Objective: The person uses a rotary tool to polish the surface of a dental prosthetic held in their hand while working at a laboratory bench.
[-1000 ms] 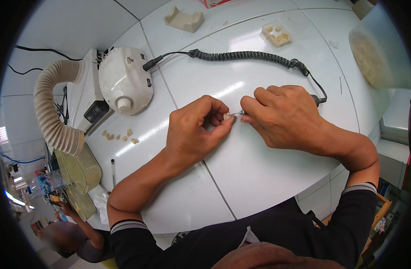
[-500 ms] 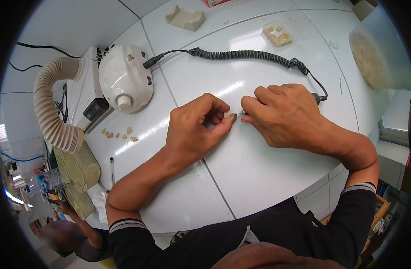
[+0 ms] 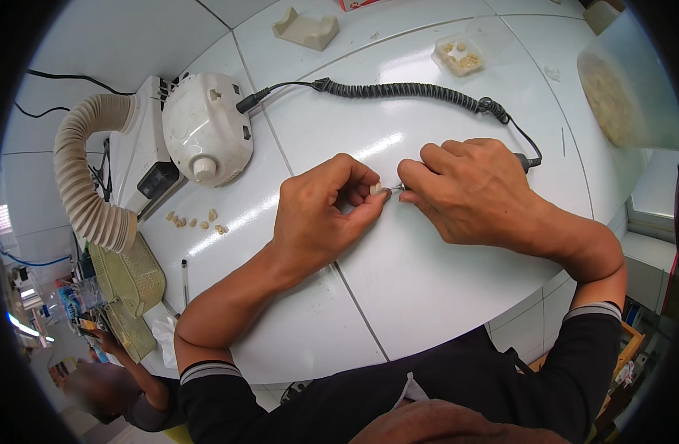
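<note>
Between the thumb and fingertips of my left hand [image 3: 315, 211] is a small cream piece [image 3: 375, 189], which looks like a dental crown. My right hand [image 3: 473, 191] is wrapped round a rotary handpiece [image 3: 524, 162]; most of its body is hidden, and its dark rear end shows beyond the knuckles. The handpiece's thin metal bit [image 3: 396, 188] points left and reaches the cream piece or lies right beside it; contact cannot be made out. Both hands are low over the white table [image 3: 428, 296].
A black coiled cord [image 3: 399, 90] runs from the handpiece to a white control unit [image 3: 208, 133]. Beside it curves a ribbed hose [image 3: 80, 163]. Several cream pieces [image 3: 194, 223] and a pen [image 3: 185, 281] lie left. Further back are a small clear box [image 3: 458, 65] and a cradle [image 3: 305, 31].
</note>
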`<state>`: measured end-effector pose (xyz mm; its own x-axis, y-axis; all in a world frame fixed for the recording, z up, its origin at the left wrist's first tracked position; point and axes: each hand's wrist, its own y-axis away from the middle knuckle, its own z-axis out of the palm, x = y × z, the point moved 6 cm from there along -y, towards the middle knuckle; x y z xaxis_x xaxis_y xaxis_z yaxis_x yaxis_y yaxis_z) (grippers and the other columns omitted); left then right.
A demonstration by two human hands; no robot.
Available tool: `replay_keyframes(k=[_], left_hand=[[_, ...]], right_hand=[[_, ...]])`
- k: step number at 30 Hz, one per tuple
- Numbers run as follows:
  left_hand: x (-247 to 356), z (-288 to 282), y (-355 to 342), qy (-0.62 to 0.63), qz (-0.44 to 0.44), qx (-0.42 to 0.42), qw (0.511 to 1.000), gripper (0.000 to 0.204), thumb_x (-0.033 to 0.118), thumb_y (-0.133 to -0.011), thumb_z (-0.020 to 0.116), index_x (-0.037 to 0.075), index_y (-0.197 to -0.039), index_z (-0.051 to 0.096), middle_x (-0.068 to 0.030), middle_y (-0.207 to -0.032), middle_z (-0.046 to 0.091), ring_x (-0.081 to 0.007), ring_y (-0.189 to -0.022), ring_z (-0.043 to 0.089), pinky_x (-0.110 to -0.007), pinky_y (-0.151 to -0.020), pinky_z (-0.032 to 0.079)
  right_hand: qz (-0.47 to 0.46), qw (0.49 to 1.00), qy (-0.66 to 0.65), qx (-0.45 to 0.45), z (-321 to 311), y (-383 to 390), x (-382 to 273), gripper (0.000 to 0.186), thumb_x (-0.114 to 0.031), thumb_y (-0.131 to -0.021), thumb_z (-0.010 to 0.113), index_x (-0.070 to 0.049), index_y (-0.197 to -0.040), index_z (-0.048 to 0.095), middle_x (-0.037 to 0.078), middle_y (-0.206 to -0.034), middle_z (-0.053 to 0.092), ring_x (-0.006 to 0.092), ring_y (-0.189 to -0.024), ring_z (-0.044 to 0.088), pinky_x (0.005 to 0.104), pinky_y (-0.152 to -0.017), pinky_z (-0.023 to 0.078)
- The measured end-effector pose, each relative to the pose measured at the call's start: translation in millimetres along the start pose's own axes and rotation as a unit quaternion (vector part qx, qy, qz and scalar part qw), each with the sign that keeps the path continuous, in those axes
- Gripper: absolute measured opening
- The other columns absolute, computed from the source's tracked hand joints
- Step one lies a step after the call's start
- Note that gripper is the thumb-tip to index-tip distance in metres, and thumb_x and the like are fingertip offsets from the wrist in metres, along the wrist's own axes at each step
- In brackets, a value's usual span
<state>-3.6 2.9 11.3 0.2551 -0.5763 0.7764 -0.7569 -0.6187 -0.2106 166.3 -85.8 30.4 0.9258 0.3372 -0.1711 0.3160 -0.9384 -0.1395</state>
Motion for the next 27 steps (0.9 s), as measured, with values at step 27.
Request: replay_keyframes(k=[27], left_hand=[[-0.6,1.3,0.2,-0.004,-0.008,-0.003,1.0,0.021,0.007,-0.092,0.094,0.002,-0.102,0.077,-0.0033,-0.088,0.081,-0.0083,-0.076,0.076,-0.023,-0.071,0.063]], right_hand=[[-0.005,1.0,0.0,0.025,0.5,1.0,0.4,0.026,-0.034,-0.106,0.078,-0.01,-0.1,0.071,0.007,-0.079,0.072,0.0255,-0.071,0.078,0.0397,-0.058,0.057]])
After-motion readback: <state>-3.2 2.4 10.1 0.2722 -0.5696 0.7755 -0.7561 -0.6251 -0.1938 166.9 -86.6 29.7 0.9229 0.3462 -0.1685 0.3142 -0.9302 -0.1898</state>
